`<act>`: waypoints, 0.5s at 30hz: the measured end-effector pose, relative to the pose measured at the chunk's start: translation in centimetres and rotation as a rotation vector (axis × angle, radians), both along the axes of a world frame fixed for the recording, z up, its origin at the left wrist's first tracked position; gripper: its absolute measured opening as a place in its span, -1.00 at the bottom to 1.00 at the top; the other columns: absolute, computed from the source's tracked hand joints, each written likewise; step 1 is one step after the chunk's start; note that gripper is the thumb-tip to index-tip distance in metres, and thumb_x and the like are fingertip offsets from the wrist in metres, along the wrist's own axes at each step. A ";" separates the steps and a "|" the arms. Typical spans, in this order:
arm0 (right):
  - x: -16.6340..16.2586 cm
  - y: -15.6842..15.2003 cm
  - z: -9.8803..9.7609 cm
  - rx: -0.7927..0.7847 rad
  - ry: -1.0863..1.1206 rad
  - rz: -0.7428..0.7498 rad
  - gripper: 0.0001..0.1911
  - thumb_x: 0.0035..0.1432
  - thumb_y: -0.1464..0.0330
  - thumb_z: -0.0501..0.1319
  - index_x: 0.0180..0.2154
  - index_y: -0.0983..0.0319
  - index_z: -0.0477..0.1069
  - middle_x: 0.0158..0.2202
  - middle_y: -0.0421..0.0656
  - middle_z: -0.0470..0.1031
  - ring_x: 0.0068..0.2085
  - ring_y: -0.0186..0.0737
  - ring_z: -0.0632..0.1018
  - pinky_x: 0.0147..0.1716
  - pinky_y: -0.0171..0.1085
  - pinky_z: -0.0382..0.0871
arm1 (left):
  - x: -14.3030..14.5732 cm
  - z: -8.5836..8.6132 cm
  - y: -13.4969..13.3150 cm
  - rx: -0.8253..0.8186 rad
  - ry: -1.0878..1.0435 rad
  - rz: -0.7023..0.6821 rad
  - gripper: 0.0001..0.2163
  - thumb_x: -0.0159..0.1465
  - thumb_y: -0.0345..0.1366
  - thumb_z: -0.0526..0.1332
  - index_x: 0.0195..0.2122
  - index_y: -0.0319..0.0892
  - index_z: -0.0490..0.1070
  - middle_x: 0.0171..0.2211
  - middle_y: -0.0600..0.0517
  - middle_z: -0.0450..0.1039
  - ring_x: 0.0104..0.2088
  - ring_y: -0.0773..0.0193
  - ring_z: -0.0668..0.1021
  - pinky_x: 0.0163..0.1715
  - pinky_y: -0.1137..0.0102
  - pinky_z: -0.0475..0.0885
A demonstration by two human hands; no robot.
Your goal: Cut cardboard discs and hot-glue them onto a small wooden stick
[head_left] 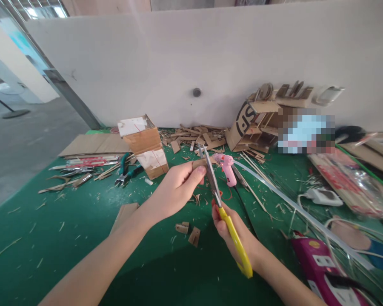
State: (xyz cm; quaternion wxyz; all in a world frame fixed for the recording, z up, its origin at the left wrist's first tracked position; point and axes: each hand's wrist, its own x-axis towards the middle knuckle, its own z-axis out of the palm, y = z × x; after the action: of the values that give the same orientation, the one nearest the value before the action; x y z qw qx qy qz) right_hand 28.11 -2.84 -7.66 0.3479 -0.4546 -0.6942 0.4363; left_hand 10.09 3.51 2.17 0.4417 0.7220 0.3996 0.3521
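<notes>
Pliers (124, 169) lie left on the green table (83, 259), beside an upright cardboard box (144, 143). Next, the left hand (178, 185) pinches a cardboard strip (197, 163) between thumb and fingers, with scissors (221, 210) across its end. Small cardboard pieces (194, 236) lie nearer, apparently already cut; this one seems unfinished, though whether the blades have gone through is hard to tell. Rightward, a glue gun (228, 168) rests beyond the right hand (247, 241), clasped around the yellow handles.

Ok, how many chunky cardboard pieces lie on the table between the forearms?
2: the farther piece, on the left, and the nearer piece, just right of it. Others may be hidden.
</notes>
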 end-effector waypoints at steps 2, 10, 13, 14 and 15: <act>0.1 0.0 -0.1 -0.008 0.004 0.007 -0.51 0.19 -0.10 -0.08 -0.35 0.21 0.14 -0.48 -0.28 0.11 -0.49 -0.37 0.10 -0.56 -0.33 0.05 | -0.1 0.0 0.0 -0.001 -0.002 -0.002 -0.68 0.34 -0.09 -0.01 -0.48 -0.17 0.21 -0.60 0.14 0.07 -0.61 0.43 0.19 -0.67 0.48 0.08; 0.2 -0.1 -0.8 0.012 0.008 -0.003 -0.53 0.20 -0.07 -0.08 -0.32 0.21 0.18 -0.46 -0.24 0.19 -0.49 -0.35 0.18 -0.53 -0.33 0.15 | -0.3 0.1 0.3 0.002 0.018 -0.020 -0.67 0.33 -0.08 -0.01 -0.50 -0.17 0.21 -0.61 0.15 0.07 -0.63 0.45 0.17 -0.68 0.48 0.06; 0.4 -0.5 -1.0 0.008 0.047 0.000 -0.54 0.23 -0.04 -0.08 -0.15 0.19 0.23 -0.30 -0.13 0.32 -0.35 -0.26 0.35 -0.35 -0.26 0.33 | -0.7 0.4 0.4 -0.004 0.029 -0.060 -0.67 0.33 -0.08 -0.01 -0.50 -0.17 0.22 -0.62 0.15 0.04 -0.64 0.45 0.14 -0.69 0.47 0.03; 0.4 -0.7 -1.1 0.002 0.055 -0.003 -0.53 0.23 -0.04 -0.07 -0.10 0.18 0.23 -0.24 -0.11 0.34 -0.29 -0.23 0.38 -0.27 -0.24 0.35 | -0.9 0.5 0.4 -0.016 0.036 -0.081 -0.67 0.33 -0.08 -0.01 -0.49 -0.17 0.22 -0.62 0.16 0.02 -0.65 0.45 0.12 -0.70 0.47 0.02; 0.4 -0.8 -1.1 -0.006 0.058 -0.014 -0.52 0.22 -0.05 -0.06 -0.07 0.17 0.23 -0.20 -0.09 0.35 -0.25 -0.21 0.40 -0.21 -0.22 0.36 | -1.0 0.7 0.5 -0.030 0.043 -0.102 -0.67 0.33 -0.08 -0.01 -0.48 -0.17 0.23 -0.62 0.16 0.00 -0.65 0.44 0.11 -0.70 0.47 0.01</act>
State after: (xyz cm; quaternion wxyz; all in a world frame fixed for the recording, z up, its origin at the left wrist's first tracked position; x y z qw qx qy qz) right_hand 28.50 -3.62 -8.78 0.3694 -0.4476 -0.6796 0.4487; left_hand 9.05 4.00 2.84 0.4612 0.7420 0.3772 0.3075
